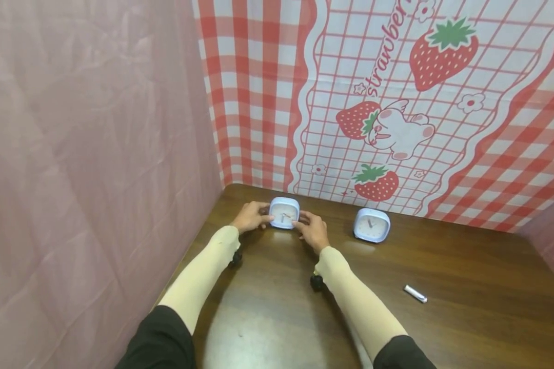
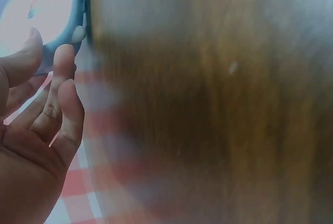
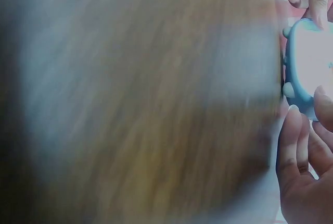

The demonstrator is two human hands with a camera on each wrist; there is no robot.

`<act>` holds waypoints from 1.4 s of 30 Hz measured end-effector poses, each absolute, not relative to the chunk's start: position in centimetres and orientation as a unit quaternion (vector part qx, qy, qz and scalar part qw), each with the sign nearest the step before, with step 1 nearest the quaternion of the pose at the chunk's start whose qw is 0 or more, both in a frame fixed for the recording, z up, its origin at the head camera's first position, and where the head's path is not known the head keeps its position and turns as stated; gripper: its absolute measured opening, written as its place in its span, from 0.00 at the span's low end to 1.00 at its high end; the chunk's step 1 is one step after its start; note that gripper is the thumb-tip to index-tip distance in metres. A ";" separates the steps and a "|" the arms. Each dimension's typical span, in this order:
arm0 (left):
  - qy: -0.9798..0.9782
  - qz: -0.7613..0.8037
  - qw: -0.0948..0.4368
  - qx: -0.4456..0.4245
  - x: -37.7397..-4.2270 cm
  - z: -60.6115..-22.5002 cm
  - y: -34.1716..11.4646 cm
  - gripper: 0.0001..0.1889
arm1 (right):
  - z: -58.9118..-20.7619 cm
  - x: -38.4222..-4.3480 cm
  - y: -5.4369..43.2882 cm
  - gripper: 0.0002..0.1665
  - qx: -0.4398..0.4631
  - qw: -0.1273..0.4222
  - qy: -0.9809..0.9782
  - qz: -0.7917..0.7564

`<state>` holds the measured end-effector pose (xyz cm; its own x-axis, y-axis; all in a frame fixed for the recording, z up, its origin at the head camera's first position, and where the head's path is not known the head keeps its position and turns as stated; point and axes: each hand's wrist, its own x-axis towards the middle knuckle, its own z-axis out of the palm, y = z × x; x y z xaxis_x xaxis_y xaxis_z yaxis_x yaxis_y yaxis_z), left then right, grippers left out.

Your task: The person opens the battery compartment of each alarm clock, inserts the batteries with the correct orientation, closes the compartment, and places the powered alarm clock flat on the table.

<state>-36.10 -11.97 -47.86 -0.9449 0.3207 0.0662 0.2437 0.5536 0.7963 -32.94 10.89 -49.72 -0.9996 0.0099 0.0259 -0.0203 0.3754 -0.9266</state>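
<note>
A small light-blue alarm clock [image 1: 284, 212] with a white face stands near the table's back edge, between both hands. My left hand [image 1: 251, 217] grips its left side, thumb on the front of the rim and fingers behind. On the other side my right hand [image 1: 315, 229] holds the clock the same way, its thumb at the lower right of the face. In the left wrist view, two fingertips [image 2: 64, 54] lie just under the clock's edge by a small foot. The right wrist view shows the clock's blue rim [image 3: 297, 62] with both hands at its sides.
A second light-blue clock [image 1: 372, 225] stands to the right, also close to the back edge. Farther forward on the brown wooden table [image 1: 268, 307] lies a white pen-like stick [image 1: 415, 293]. A strawberry-print cloth [image 1: 258, 102] hangs behind, a pink curtain [image 1: 97, 154] at the left.
</note>
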 end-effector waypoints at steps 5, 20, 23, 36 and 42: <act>0.875 0.452 0.026 0.170 -35.3 -48.2 -11.5 0.30 | -48.9 -32.0 11.9 0.30 0.022 0.009 -0.843 0.537; 0.858 0.473 0.008 0.201 -30.7 -47.0 -8.8 0.29 | -47.4 -28.5 15.1 0.31 0.045 0.000 -0.844 0.534; 0.859 0.469 0.007 0.208 -29.9 -46.9 -8.0 0.29 | -47.3 -27.6 15.9 0.31 0.046 0.000 -0.848 0.528; 0.846 0.473 0.014 0.246 -26.4 -46.5 -5.1 0.28 | -46.8 -23.2 19.5 0.30 0.050 -0.024 -0.820 0.569; 0.848 0.471 0.019 0.243 -24.7 -46.2 -4.1 0.27 | -46.6 -21.5 20.6 0.32 0.054 -0.019 -0.826 0.560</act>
